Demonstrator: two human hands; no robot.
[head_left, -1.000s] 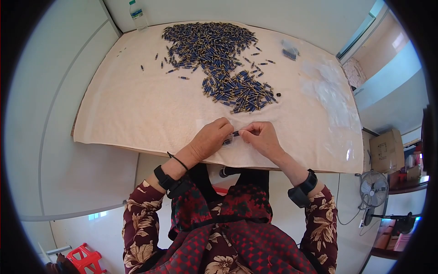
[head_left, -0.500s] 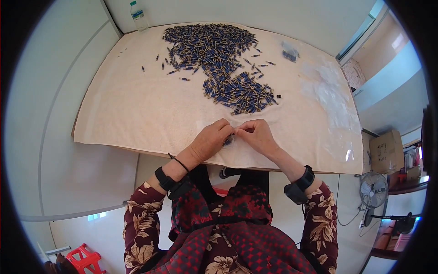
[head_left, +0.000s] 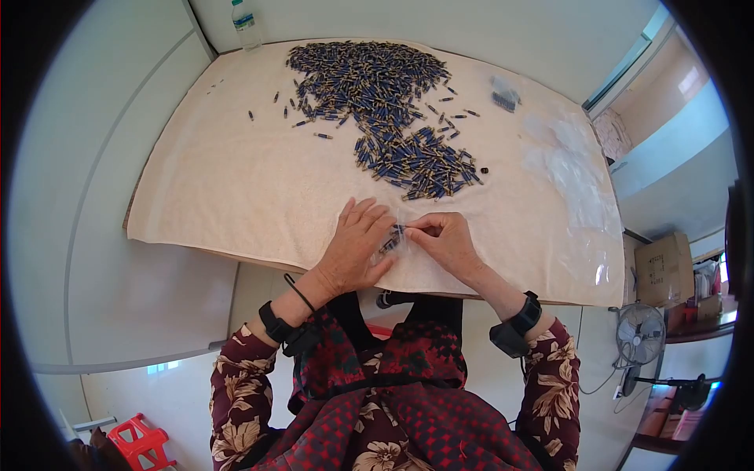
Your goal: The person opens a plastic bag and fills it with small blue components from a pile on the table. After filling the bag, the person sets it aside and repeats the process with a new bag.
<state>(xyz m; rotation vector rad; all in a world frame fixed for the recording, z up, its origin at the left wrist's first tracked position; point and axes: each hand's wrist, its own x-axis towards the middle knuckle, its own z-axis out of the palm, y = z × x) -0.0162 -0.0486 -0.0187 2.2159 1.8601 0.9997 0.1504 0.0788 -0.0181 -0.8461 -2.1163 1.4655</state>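
Observation:
My left hand lies with its fingers stretched out at the left side of a small clear plastic bag. Several dark blue pieces show inside the bag. On the bag's right, my right hand has thumb and forefinger pinched together at its upper edge. Beyond both hands spreads a smaller heap of blue and brass-coloured cylindrical connectors, joined to a bigger heap farther back. Exactly how the left fingertips touch the bag cannot be made out.
A cream cloth covers the table. Clear plastic bags lie along its right side, with a filled bag behind them. A water bottle stands at the back left. A cardboard box and a fan are at the right.
My left hand has let go of its pinch and spread its fingers beside the bag. My right hand keeps pinching at the bag's edge. More of the bag now shows.

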